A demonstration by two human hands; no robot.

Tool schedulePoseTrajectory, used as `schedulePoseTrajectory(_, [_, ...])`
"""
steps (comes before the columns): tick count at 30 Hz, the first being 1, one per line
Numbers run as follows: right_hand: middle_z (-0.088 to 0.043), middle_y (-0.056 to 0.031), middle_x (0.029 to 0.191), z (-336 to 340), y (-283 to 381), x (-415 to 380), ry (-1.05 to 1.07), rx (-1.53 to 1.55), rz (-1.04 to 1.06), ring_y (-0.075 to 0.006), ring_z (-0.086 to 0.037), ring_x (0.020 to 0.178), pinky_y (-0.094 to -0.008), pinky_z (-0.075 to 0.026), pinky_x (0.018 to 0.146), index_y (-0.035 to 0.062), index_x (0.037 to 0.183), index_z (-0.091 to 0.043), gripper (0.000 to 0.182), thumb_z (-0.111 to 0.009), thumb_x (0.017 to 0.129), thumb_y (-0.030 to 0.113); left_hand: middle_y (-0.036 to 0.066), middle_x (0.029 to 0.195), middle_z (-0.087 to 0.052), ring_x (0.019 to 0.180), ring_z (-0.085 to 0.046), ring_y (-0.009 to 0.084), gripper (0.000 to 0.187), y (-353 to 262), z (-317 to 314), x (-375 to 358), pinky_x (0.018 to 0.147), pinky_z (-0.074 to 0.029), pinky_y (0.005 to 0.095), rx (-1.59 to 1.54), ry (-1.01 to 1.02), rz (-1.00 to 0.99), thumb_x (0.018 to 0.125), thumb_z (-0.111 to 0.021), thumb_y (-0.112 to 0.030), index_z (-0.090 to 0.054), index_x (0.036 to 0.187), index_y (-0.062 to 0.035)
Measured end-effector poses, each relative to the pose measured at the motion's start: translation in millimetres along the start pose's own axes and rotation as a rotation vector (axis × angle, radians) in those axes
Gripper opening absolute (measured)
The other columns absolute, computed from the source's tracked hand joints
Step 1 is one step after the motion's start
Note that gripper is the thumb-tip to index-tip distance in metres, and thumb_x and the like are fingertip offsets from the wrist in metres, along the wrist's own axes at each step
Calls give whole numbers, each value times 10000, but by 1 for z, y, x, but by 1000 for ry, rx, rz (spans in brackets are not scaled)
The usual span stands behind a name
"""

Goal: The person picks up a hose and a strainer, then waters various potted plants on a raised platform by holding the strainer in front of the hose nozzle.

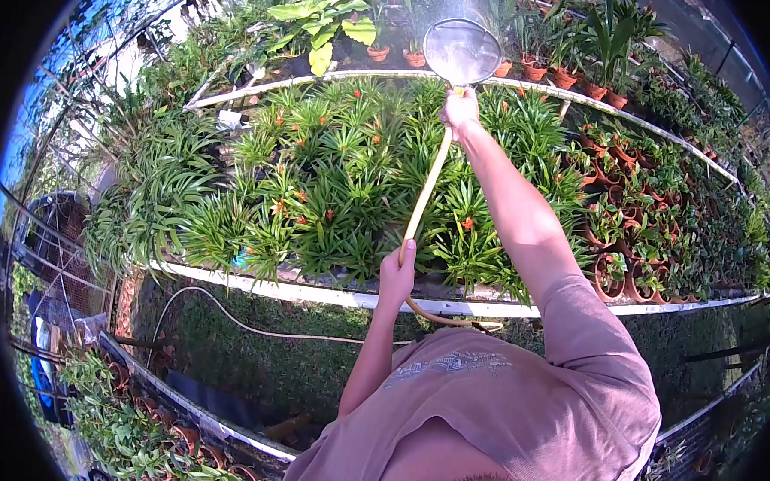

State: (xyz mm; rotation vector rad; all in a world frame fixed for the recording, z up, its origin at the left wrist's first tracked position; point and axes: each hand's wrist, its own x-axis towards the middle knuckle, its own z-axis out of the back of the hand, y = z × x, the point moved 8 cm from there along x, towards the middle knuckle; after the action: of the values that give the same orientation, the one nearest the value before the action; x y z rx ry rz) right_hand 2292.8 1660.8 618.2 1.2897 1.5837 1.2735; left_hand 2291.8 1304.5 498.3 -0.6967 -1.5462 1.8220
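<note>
A yellowish hose point(428, 189) runs up in front of my body to a round, dark-rimmed watering head point(463, 52), from which a fine spray leaves at the top of the view. My right hand point(460, 110), arm stretched out, is closed around the hose end just below that head. Lower down, my left hand point(396, 274) grips the middle of the same hose, its thumb along it. Beneath both hands lies a dense bed of green leafy plants point(344, 187) with small orange-red flowers.
A white bench edge point(314, 292) crosses in front of my body. Terracotta pots point(609, 276) crowd the right side. More potted plants point(564, 76) stand behind the rear rail point(280, 85). The hose's thin length point(252, 328) trails over the grass at left.
</note>
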Motion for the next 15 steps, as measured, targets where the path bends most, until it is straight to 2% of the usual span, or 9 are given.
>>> schedulePoseTrajectory(2, [-496, -61, 658, -8, -1, -4, 41, 23, 4, -143, -468, 426, -310, -374, 362, 80, 1048, -431, 120, -505, 955, 101, -28, 555, -352, 525, -338, 74, 503, 15, 1, 0, 475, -289, 304, -10, -2, 35, 1010, -505, -391, -454, 665, -29])
schedulePoseTrajectory(5, [-498, -63, 672, -25, -8, -7, 198, -12, -46, -142, -466, 432, -311, -388, 374, 69, 1069, -446, 129, -504, 957, 99, -30, 556, -348, 527, -331, 76, 505, 14, 2, -5, 475, -282, 304, -24, 9, 23, 1010, -503, -393, -451, 662, -32])
schedulePoseTrajectory(6, [-458, -9, 657, -29, -1, -17, 222, -38, -50, -108, -422, 461, -279, -393, 408, 87, 1060, -449, 109, -502, 967, 104, -30, 556, -349, 530, -329, 77, 506, 14, 3, -6, 477, -281, 304, -18, 5, 6, 1010, -504, -395, -449, 662, -31])
schedulePoseTrajectory(7, [-510, -65, 683, -33, -9, -8, 227, -63, -37, -142, -482, 454, -314, -416, 397, 49, 1096, -453, 163, -516, 959, 109, -30, 557, -349, 532, -327, 77, 508, 15, 3, -7, 479, -280, 304, -12, 1, -12, 1009, -504, -396, -448, 662, -31])
schedulePoseTrajectory(9, [-523, -72, 690, -31, -11, -7, 199, -33, -47, -143, -498, 465, -316, -420, 400, 50, 1094, -455, 162, -518, 958, 110, -28, 558, -350, 538, -326, 78, 511, 18, 3, -6, 484, -280, 304, -7, 2, -8, 1008, -504, -401, -449, 665, -27])
schedulePoseTrajectory(15, [-480, -49, 608, 34, -3, -3, -103, 54, -16, -142, -453, 395, -308, -360, 337, 102, 1027, -415, 123, -510, 948, 104, -19, 560, -363, 544, -340, 83, 523, 10, -5, 0, 490, -292, 307, 41, 29, 24, 1003, -500, -431, -465, 675, -25])
